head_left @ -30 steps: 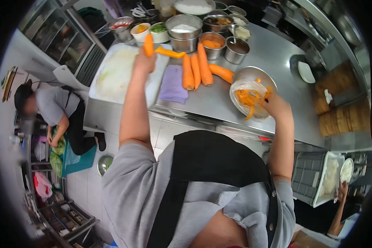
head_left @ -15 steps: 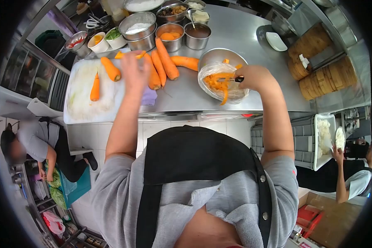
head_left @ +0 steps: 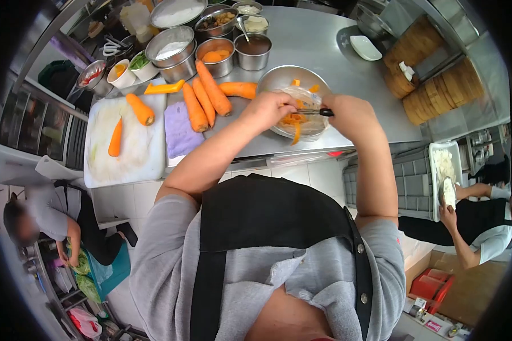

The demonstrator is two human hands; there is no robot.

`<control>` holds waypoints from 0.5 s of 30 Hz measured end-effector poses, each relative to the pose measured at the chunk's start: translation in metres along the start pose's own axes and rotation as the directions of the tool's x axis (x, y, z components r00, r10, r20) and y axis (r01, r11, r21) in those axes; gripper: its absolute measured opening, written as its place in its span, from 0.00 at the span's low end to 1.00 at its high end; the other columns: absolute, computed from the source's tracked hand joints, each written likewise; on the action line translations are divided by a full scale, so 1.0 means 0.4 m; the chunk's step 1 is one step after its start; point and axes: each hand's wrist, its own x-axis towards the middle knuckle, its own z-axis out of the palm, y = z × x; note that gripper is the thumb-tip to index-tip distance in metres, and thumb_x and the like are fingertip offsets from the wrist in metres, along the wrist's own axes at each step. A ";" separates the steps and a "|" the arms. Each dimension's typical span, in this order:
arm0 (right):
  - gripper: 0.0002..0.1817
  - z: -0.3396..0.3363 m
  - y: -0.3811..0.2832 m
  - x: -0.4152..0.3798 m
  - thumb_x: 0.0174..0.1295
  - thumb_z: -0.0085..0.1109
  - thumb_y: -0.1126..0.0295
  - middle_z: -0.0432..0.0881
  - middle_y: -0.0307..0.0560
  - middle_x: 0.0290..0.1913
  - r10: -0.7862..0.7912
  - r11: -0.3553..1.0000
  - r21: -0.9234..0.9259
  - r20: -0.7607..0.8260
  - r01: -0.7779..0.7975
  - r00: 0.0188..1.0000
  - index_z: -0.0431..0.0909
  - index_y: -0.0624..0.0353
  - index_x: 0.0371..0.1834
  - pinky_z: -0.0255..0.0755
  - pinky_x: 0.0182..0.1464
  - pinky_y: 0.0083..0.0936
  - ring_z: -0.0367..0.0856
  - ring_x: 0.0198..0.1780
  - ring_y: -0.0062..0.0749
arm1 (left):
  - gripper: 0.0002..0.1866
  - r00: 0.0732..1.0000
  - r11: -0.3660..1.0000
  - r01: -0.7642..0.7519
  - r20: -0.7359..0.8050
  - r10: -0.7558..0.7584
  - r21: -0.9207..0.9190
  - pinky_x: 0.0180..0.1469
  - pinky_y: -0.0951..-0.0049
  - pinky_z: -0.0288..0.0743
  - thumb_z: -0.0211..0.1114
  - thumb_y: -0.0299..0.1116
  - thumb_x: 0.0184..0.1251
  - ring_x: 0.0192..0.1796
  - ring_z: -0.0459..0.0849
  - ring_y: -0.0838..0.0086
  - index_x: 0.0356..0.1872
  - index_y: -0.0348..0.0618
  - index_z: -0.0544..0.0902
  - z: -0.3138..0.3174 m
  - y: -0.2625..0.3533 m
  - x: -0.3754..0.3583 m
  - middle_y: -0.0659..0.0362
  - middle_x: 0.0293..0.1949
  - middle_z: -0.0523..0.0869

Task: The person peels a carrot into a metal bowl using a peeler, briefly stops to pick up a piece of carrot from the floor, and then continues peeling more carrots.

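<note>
Right hand (head_left: 350,116), in the head view, is wrapped round a peeler (head_left: 320,112) over the metal bowl (head_left: 293,71) of peelings (head_left: 297,132), while the left hand (head_left: 270,111) is at its far end, hold unclear, and had best keep clear of the blade.

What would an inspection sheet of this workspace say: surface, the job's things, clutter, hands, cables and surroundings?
Surface: steel counter; white board at left.
Job's things: peeler over a bowl containing peels; two carrots on the board, four on the steel.
Clutter: purple cloth, yellow object, filled steel containers.
Grip: right hand holds the peeler's black handle; left hand at its other end, exact contact unclear.
Cables: nothing seen.
Surroundings: co-workers on the left and right; round steamers at right.
</note>
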 end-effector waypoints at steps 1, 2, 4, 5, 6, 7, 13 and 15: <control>0.13 -0.002 0.018 -0.017 0.50 0.60 0.72 0.83 0.48 0.37 0.017 1.000 0.020 -0.071 -0.016 0.997 0.80 0.53 0.41 0.74 0.42 0.39 0.81 0.42 0.48 | 0.09 0.999 0.999 0.002 -0.051 -0.001 0.034 0.44 0.69 0.76 0.66 0.30 0.60 0.39 0.83 0.63 0.41 0.42 0.83 -0.010 -0.006 -0.004 0.53 0.37 0.84; 0.13 -0.002 0.043 -0.037 0.51 0.60 0.72 0.83 0.49 0.37 0.036 0.999 0.041 -0.141 -0.031 0.989 0.79 0.54 0.42 0.74 0.42 0.39 0.81 0.41 0.49 | 0.08 0.995 0.997 0.025 -0.099 -0.018 0.072 0.43 0.69 0.76 0.65 0.30 0.61 0.38 0.83 0.62 0.40 0.42 0.83 -0.020 -0.010 -0.009 0.53 0.37 0.83; 0.12 0.004 0.056 -0.068 0.54 0.59 0.69 0.83 0.52 0.37 0.092 0.987 0.148 -0.216 -0.061 0.972 0.79 0.55 0.42 0.74 0.41 0.40 0.81 0.41 0.50 | 0.07 0.979 0.987 0.074 -0.198 -0.044 0.144 0.43 0.69 0.76 0.65 0.29 0.61 0.38 0.82 0.62 0.39 0.41 0.83 -0.039 -0.007 -0.016 0.53 0.37 0.83; 0.11 0.008 0.053 -0.081 0.56 0.59 0.67 0.83 0.53 0.37 0.126 0.970 0.231 -0.220 -0.073 0.967 0.79 0.56 0.42 0.74 0.41 0.41 0.82 0.40 0.51 | 0.05 0.970 0.986 0.076 -0.241 -0.039 0.149 0.43 0.68 0.76 0.64 0.28 0.62 0.38 0.82 0.60 0.37 0.40 0.81 -0.042 -0.001 -0.022 0.53 0.37 0.82; 0.11 0.011 0.051 -0.088 0.58 0.58 0.65 0.83 0.55 0.36 0.157 0.946 0.313 -0.220 -0.083 0.963 0.79 0.57 0.42 0.75 0.40 0.42 0.82 0.40 0.52 | 0.05 0.965 0.986 0.077 -0.259 -0.035 0.151 0.43 0.68 0.76 0.63 0.28 0.61 0.38 0.83 0.60 0.37 0.40 0.81 -0.043 0.012 -0.030 0.53 0.37 0.82; 0.15 0.054 0.051 -0.080 0.57 0.62 0.60 0.83 0.58 0.36 0.197 0.900 0.424 -0.191 -0.101 0.962 0.78 0.59 0.41 0.74 0.41 0.43 0.82 0.41 0.54 | 0.05 0.960 0.985 0.080 -0.279 -0.034 0.154 0.43 0.67 0.76 0.63 0.27 0.61 0.39 0.83 0.60 0.37 0.40 0.81 -0.045 0.027 -0.040 0.53 0.37 0.82; 0.17 0.201 -0.092 -0.073 0.55 0.64 0.58 0.83 0.59 0.34 0.132 0.883 0.463 -0.095 -0.073 0.987 0.79 0.61 0.39 0.75 0.40 0.42 0.83 0.39 0.53 | 0.06 0.944 0.891 0.317 -0.199 -0.263 0.325 0.44 0.64 0.76 0.62 0.29 0.62 0.41 0.83 0.57 0.37 0.39 0.80 -0.155 -0.009 -0.141 0.51 0.36 0.83; 0.17 0.222 -0.104 -0.059 0.55 0.64 0.58 0.83 0.58 0.33 0.124 0.901 0.424 -0.055 -0.089 0.991 0.80 0.60 0.40 0.76 0.39 0.42 0.83 0.37 0.52 | 0.08 0.924 0.820 0.383 -0.179 -0.338 0.426 0.45 0.61 0.75 0.61 0.31 0.61 0.42 0.83 0.55 0.38 0.39 0.80 -0.217 -0.025 -0.195 0.49 0.36 0.85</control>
